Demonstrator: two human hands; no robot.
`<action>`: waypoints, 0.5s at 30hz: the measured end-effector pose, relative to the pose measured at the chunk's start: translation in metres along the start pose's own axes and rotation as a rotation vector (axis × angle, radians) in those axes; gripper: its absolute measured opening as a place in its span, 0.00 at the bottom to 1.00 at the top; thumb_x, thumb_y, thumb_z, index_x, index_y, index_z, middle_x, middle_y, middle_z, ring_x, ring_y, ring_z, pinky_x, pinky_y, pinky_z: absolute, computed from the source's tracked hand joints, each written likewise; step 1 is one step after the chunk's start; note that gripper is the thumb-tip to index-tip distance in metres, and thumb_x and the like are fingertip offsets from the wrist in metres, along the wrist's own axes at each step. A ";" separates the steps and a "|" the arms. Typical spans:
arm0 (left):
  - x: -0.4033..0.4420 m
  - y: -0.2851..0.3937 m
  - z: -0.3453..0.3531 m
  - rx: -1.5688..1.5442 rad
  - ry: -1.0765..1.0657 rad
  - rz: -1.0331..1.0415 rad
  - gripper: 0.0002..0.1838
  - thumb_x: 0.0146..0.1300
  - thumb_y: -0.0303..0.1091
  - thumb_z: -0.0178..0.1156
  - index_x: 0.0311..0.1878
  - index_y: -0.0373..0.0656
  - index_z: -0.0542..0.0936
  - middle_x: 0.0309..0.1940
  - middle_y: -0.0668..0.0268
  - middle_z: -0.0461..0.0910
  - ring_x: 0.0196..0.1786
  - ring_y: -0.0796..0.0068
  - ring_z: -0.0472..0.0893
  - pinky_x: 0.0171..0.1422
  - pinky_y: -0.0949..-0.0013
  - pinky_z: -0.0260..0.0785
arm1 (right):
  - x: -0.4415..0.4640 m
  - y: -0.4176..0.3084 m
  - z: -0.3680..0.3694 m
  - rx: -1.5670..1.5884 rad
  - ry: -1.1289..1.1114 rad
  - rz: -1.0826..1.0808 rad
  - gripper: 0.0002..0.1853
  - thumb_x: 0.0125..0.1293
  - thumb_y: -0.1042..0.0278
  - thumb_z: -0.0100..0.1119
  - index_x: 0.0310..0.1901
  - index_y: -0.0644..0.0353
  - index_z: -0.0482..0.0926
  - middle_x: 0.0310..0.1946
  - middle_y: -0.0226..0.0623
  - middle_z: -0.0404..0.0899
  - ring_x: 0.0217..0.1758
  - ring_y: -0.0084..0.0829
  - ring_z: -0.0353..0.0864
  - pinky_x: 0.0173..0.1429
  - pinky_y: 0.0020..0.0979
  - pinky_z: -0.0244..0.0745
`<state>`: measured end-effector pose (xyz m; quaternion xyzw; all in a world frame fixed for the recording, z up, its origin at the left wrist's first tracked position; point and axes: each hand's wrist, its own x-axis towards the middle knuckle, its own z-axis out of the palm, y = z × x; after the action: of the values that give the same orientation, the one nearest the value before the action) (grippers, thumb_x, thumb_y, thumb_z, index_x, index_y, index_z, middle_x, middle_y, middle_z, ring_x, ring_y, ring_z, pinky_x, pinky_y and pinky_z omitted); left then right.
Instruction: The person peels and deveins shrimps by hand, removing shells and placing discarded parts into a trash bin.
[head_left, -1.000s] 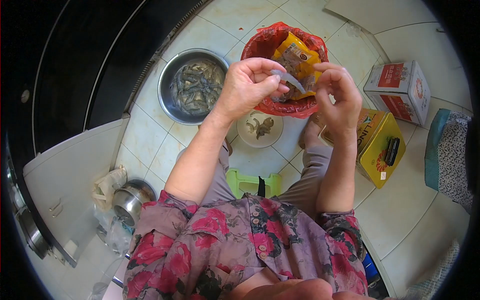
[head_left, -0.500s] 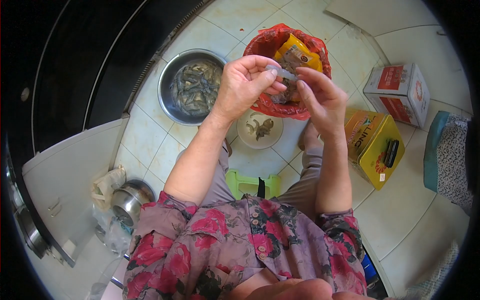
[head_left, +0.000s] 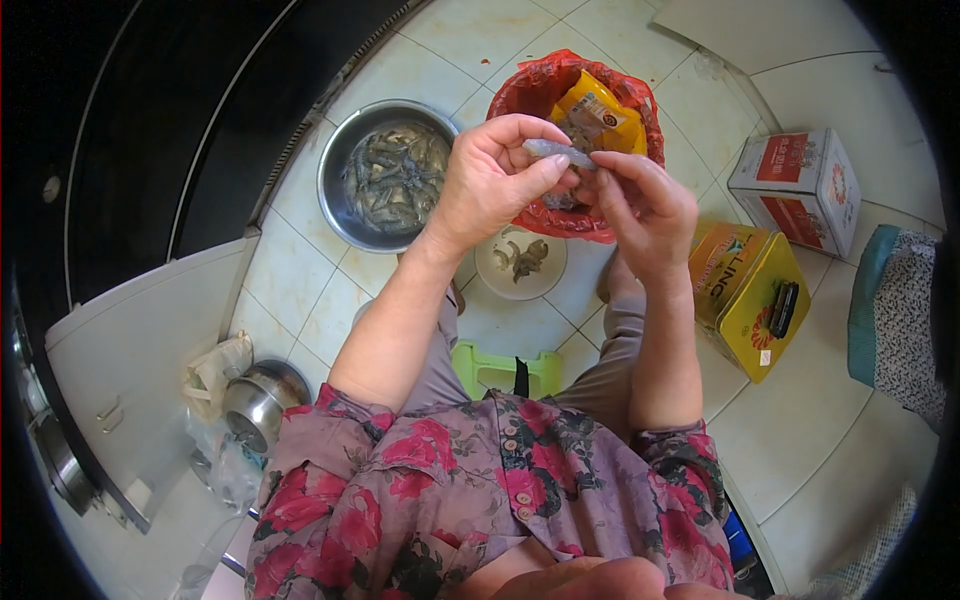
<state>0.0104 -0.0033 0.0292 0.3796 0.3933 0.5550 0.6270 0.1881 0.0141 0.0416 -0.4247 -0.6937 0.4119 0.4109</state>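
Note:
A pale grey shrimp (head_left: pixel 556 151) lies between my two hands, above the red-lined bin. My left hand (head_left: pixel 497 175) grips it with thumb and fingers. At its right end, the thumb and forefinger of my right hand (head_left: pixel 648 205) pinch the shrimp. Below on the floor, a white plate (head_left: pixel 553 283) bears several shrimp (head_left: pixel 527 258). To the left stands a metal basin (head_left: pixel 330 180) with many grey-brown shrimp (head_left: pixel 395 180) in it. The bin (head_left: pixel 520 92) has a red plastic bag as liner and is partly hidden by my hands.
Inside the bin sits a yellow packet (head_left: pixel 605 108). On the right stand a white-and-red carton (head_left: pixel 800 190) and a yellow tin (head_left: pixel 745 300). A green stool (head_left: pixel 545 372) is under me. Metal pots (head_left: pixel 265 400) and plastic bags (head_left: pixel 220 370) lie at lower left.
My right hand has moved slightly down, and its fingers have closed in on the shrimp's right end. The shrimp has shifted a little down and left. My left hand keeps its hold.

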 end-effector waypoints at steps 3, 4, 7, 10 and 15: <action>0.000 -0.002 0.000 0.020 0.036 0.042 0.10 0.62 0.21 0.59 0.47 0.34 0.77 0.35 0.61 0.83 0.37 0.76 0.84 0.44 0.74 0.80 | 0.000 0.003 -0.003 0.100 0.063 0.050 0.09 0.59 0.85 0.53 0.39 0.66 0.80 0.30 0.36 0.80 0.30 0.23 0.82 0.38 0.22 0.77; 0.000 -0.002 0.000 0.026 0.066 0.069 0.10 0.62 0.22 0.60 0.47 0.35 0.77 0.36 0.61 0.83 0.37 0.76 0.84 0.45 0.74 0.79 | 0.000 0.007 -0.008 0.100 0.063 0.050 0.09 0.59 0.85 0.53 0.39 0.66 0.80 0.30 0.36 0.80 0.30 0.23 0.82 0.38 0.22 0.77; 0.001 -0.004 -0.004 0.005 0.091 0.081 0.10 0.62 0.22 0.59 0.47 0.35 0.77 0.37 0.60 0.83 0.37 0.76 0.84 0.45 0.74 0.79 | 0.000 0.014 -0.018 0.047 0.014 0.020 0.09 0.59 0.84 0.50 0.38 0.67 0.80 0.29 0.34 0.79 0.30 0.19 0.79 0.36 0.19 0.73; 0.001 -0.003 -0.004 0.002 0.092 0.069 0.10 0.62 0.21 0.60 0.47 0.35 0.77 0.38 0.60 0.83 0.37 0.76 0.84 0.45 0.74 0.79 | 0.000 0.007 -0.009 0.184 0.059 0.146 0.06 0.62 0.78 0.54 0.38 0.68 0.80 0.29 0.31 0.79 0.30 0.16 0.75 0.35 0.17 0.69; -0.001 -0.006 0.001 0.059 0.088 0.105 0.10 0.60 0.20 0.60 0.46 0.34 0.77 0.36 0.63 0.83 0.38 0.78 0.84 0.44 0.76 0.78 | 0.004 0.001 0.014 0.402 -0.029 0.433 0.09 0.65 0.69 0.61 0.39 0.67 0.81 0.29 0.29 0.82 0.25 0.12 0.73 0.28 0.16 0.67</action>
<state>0.0138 -0.0049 0.0248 0.3931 0.4162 0.5915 0.5678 0.1740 0.0151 0.0370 -0.4669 -0.4973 0.6251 0.3795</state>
